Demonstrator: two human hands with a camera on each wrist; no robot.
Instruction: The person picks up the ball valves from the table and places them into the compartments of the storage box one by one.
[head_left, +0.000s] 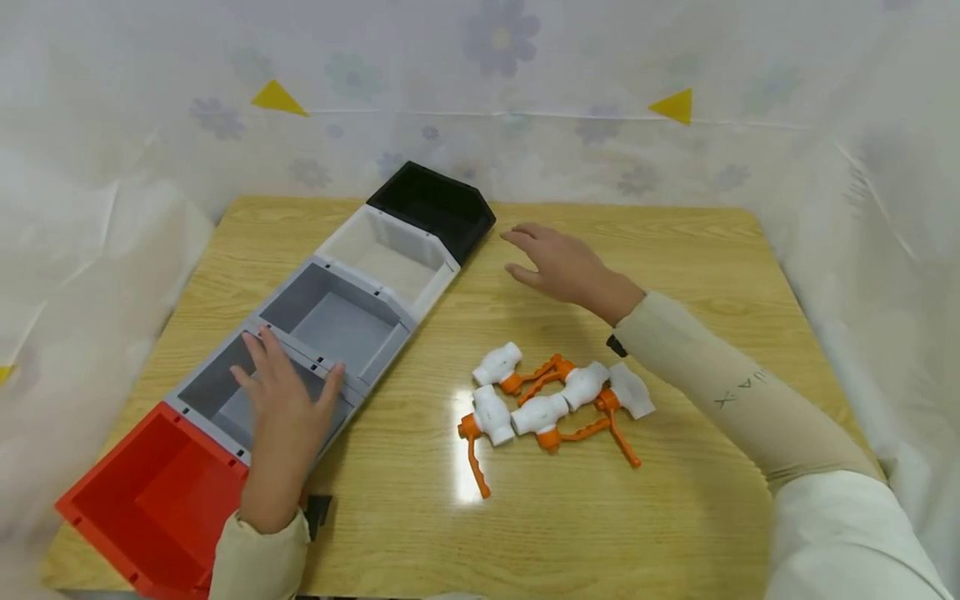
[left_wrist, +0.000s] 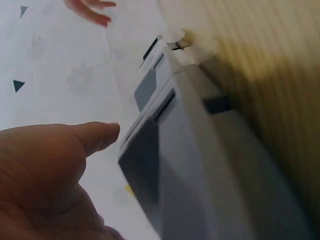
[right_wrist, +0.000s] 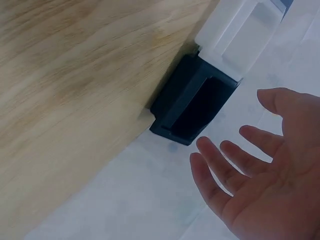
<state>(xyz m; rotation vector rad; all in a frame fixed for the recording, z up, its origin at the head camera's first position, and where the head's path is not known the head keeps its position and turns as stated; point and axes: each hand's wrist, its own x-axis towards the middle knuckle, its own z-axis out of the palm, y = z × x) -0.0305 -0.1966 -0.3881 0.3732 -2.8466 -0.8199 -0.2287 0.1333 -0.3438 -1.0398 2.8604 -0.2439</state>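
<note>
A slanting row of joined bins crosses the left of the table: a red bin [head_left: 153,492], two grey bins [head_left: 330,312], a white bin [head_left: 390,250] and a black bin [head_left: 435,204]. Over the nearer grey bin hovers my left hand [head_left: 288,408], fingers spread and holding nothing. My right hand [head_left: 562,267], fingers loosely extended, is above the table just right of the black bin; in the right wrist view its palm [right_wrist: 280,195] shows bare. Several white valves with orange lever handles, one of them a white valve [head_left: 492,414], lie grouped at the table's middle, below the right hand.
The wood-grain table [head_left: 600,533] reaches back to a pale flowered curtain [head_left: 555,158], which also hangs at both sides. Yellow triangles [head_left: 675,107] mark the back curtain. Dark pieces of the wrist gear [head_left: 318,510] show beside each sleeve.
</note>
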